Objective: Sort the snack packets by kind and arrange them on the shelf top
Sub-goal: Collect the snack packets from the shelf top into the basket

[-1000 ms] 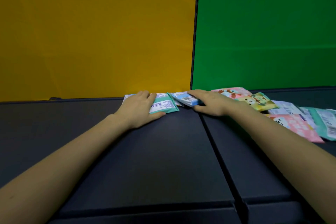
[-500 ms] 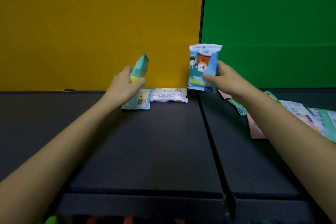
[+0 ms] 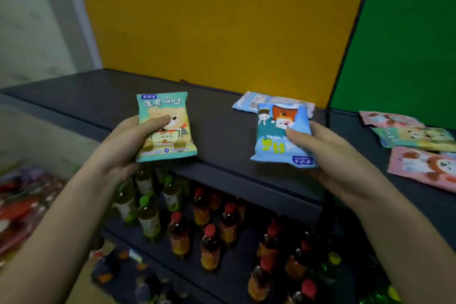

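My left hand grips a teal and yellow bear packet face up, thumb across its front, above the front edge of the dark shelf top. A light blue cartoon packet is held the same way by my right hand, to the right of the first. Behind the blue packet a pale packet lies flat near the yellow wall. At the right, pink packets and a teal bear packet lie on the shelf top.
Below the shelf top stand rows of bottles with red and green caps. Blurred red and purple goods show at the lower left. A yellow wall and a green wall back the shelf.
Both hands have drawn their packets back toward me and turned them face up. The view has swung left and down, bringing the bottle shelves into sight.
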`<state>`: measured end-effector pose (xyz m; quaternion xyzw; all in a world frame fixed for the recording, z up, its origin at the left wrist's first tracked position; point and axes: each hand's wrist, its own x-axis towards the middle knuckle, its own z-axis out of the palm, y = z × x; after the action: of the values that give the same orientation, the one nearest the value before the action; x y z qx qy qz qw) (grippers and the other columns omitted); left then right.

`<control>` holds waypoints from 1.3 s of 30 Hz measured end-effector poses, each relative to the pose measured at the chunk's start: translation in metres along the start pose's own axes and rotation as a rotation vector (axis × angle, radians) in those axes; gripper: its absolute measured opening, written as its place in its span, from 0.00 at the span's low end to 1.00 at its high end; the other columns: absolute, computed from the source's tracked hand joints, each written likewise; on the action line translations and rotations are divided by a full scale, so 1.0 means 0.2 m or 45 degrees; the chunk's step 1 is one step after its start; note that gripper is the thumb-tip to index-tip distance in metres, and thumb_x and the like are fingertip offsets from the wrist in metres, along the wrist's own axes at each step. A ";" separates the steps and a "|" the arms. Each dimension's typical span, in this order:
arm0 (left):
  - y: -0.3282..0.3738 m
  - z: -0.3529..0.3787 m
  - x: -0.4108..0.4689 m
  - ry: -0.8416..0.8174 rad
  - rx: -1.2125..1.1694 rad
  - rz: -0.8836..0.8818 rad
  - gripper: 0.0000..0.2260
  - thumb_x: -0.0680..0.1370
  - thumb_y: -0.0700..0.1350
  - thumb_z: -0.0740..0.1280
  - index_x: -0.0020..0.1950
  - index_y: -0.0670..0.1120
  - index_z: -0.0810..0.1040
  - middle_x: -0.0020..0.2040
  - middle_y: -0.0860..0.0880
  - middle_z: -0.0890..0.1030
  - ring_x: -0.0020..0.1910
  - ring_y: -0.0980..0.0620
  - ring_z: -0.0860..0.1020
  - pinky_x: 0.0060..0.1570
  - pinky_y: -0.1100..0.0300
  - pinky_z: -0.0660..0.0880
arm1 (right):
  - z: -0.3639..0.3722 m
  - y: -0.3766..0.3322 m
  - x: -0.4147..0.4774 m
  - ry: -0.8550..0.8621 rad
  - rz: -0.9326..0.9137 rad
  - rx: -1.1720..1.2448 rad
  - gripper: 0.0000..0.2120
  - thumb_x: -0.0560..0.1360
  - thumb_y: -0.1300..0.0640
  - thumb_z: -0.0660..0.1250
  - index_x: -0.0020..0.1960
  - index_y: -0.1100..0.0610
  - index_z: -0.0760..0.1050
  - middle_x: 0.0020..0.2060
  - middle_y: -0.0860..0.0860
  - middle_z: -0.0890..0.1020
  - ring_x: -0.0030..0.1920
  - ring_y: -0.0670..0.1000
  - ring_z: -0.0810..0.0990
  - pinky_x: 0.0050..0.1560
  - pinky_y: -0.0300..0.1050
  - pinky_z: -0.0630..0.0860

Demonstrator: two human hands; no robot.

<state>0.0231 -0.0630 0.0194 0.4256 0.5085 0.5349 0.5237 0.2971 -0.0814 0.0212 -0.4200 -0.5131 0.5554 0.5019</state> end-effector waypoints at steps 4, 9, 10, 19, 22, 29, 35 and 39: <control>-0.09 -0.34 -0.28 0.288 -0.041 0.074 0.03 0.77 0.41 0.64 0.46 0.42 0.76 0.30 0.49 0.83 0.26 0.57 0.81 0.25 0.67 0.76 | 0.34 0.12 0.01 -0.278 0.053 -0.006 0.12 0.77 0.58 0.62 0.61 0.56 0.72 0.49 0.52 0.85 0.44 0.48 0.85 0.45 0.40 0.81; -0.21 -0.81 -0.68 0.692 -0.114 0.164 0.02 0.76 0.39 0.66 0.47 0.44 0.76 0.33 0.49 0.84 0.30 0.56 0.82 0.29 0.64 0.79 | 0.91 0.34 0.00 -0.660 0.102 -0.059 0.13 0.77 0.57 0.63 0.61 0.54 0.71 0.52 0.50 0.84 0.49 0.49 0.84 0.52 0.46 0.78; -0.23 -0.91 -0.77 0.765 -0.133 0.168 0.03 0.75 0.39 0.66 0.48 0.44 0.77 0.35 0.49 0.85 0.31 0.55 0.82 0.31 0.63 0.80 | 1.04 0.39 -0.02 -0.737 0.104 -0.076 0.12 0.77 0.57 0.63 0.61 0.53 0.71 0.52 0.50 0.84 0.48 0.47 0.84 0.50 0.43 0.78; -0.56 -1.74 -1.52 1.346 -0.142 0.121 0.07 0.73 0.35 0.68 0.50 0.42 0.77 0.35 0.48 0.85 0.30 0.54 0.82 0.29 0.62 0.79 | 2.14 0.93 -0.27 -1.221 0.246 -0.163 0.10 0.78 0.60 0.62 0.57 0.51 0.70 0.56 0.52 0.81 0.49 0.48 0.83 0.43 0.37 0.80; -0.68 -2.04 -1.69 1.450 -0.145 0.042 0.09 0.72 0.36 0.70 0.51 0.42 0.78 0.38 0.47 0.85 0.32 0.53 0.83 0.30 0.61 0.80 | 2.48 1.14 -0.37 -1.300 0.307 -0.179 0.12 0.78 0.61 0.61 0.60 0.52 0.68 0.53 0.49 0.81 0.42 0.41 0.83 0.40 0.33 0.78; -1.05 -2.64 -1.78 1.514 -0.176 -0.217 0.13 0.71 0.39 0.72 0.55 0.40 0.77 0.44 0.44 0.85 0.34 0.52 0.83 0.32 0.60 0.80 | 3.04 1.70 -0.47 -1.323 0.453 -0.274 0.10 0.79 0.61 0.60 0.56 0.48 0.69 0.47 0.42 0.81 0.42 0.40 0.83 0.41 0.36 0.79; -1.64 -2.97 -1.57 1.499 -0.343 -0.465 0.07 0.75 0.37 0.67 0.53 0.41 0.75 0.42 0.43 0.82 0.28 0.55 0.82 0.27 0.63 0.78 | 3.24 2.35 -0.44 -1.246 0.639 -0.422 0.10 0.78 0.57 0.63 0.58 0.50 0.71 0.52 0.53 0.82 0.50 0.55 0.83 0.55 0.57 0.78; -2.24 -3.16 -1.42 1.488 -0.399 -0.589 0.04 0.76 0.36 0.66 0.50 0.40 0.75 0.41 0.44 0.82 0.28 0.54 0.82 0.30 0.62 0.79 | 3.29 2.96 -0.44 -1.202 0.728 -0.496 0.09 0.78 0.61 0.62 0.57 0.55 0.68 0.48 0.54 0.81 0.44 0.51 0.81 0.43 0.43 0.80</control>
<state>-0.5185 -0.4367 -0.4786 -0.1377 0.7042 0.6195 0.3183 -0.4109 -0.2471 -0.4911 -0.3335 -0.6400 0.6912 -0.0374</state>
